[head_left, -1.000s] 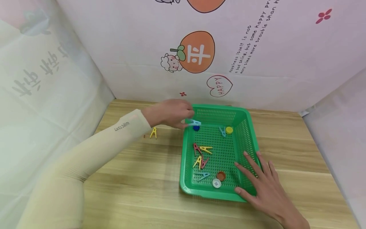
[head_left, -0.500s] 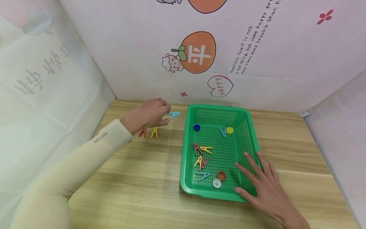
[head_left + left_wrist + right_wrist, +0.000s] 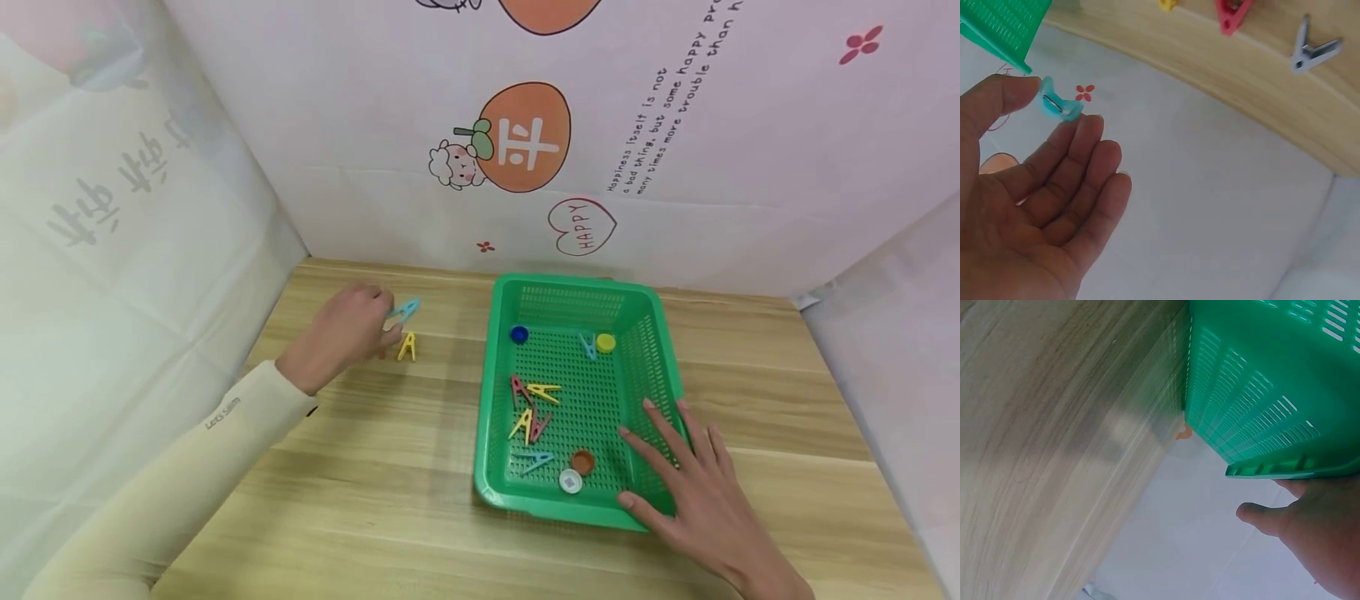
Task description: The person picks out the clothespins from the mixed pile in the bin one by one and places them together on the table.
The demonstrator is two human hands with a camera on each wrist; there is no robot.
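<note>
Printed wall (image 3: 360,167) rises just behind the green basket (image 3: 588,400).

Light-blue clothespin (image 3: 1060,109) at the left fingertips (image 3: 1092,128)

Just beside these fingertips: yellow clothespin (image 3: 407,344). Apart from them: red clothespin (image 3: 1230,20), grey clothespin (image 3: 1311,55). Behind them: cream sleeve (image 3: 232,450) with dark lettering (image 3: 222,413). Below them: tan tabletop (image 3: 360,500), wood-grain pattern. Beneath the right fingers (image 3: 654,454): green basket (image 3: 487,417), slotted walls (image 3: 573,304), lattice floor (image 3: 577,392). Near the right fingertips: brown cap (image 3: 582,462), white cap (image 3: 570,481). Beyond all fingers: whitish wall covering (image 3: 360,200), orange-fruit print (image 3: 551,112) and red-flower print (image 3: 861,45).
</note>
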